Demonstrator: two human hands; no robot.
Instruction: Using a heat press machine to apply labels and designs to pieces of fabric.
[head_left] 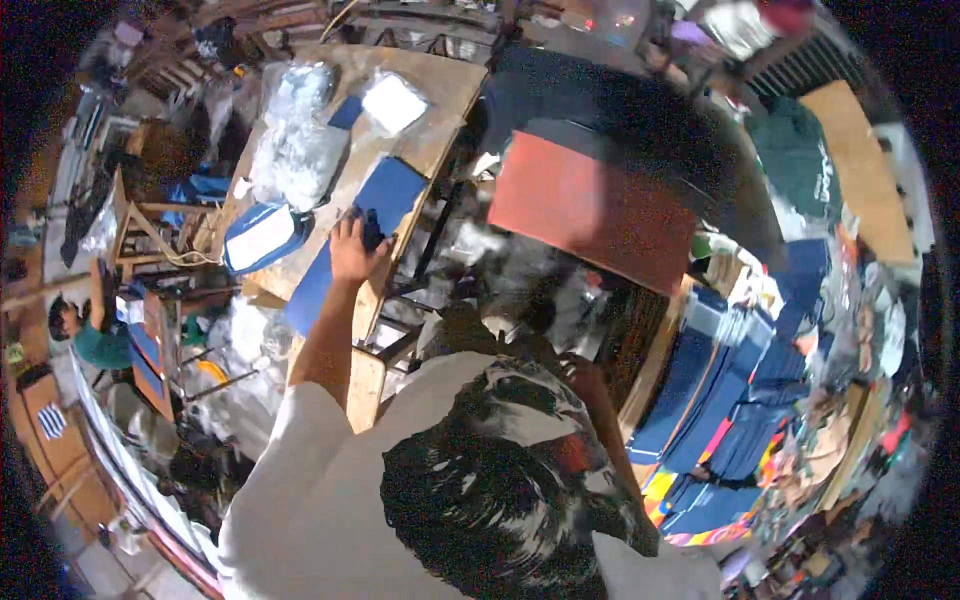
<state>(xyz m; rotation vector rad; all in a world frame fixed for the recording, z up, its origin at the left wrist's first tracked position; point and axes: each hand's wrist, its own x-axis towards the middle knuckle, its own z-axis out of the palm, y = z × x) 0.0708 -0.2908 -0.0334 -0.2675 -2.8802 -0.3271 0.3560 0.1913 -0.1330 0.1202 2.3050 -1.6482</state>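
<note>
My left hand (357,247) reaches over a wooden table with its fingers and thumb around a small dark object (374,232), whose kind I cannot make out. Beneath and beyond it is a flat dark blue piece (393,187) lying near the table's edge. A longer blue piece (313,290) extends from under my wrist toward me. My right forearm (604,415) shows at the right of my body, in shadow; the right hand (578,372) is dark and blurred, so its fingers cannot be read.
On the wooden table (440,95) lie clear plastic bags (295,150), a white packet (393,103) and a blue-and-white bundle (262,240). A red-topped surface (550,190) stands to the right. Stacked blue cloth (690,385) lies farther right. Another person (100,343) is at far left.
</note>
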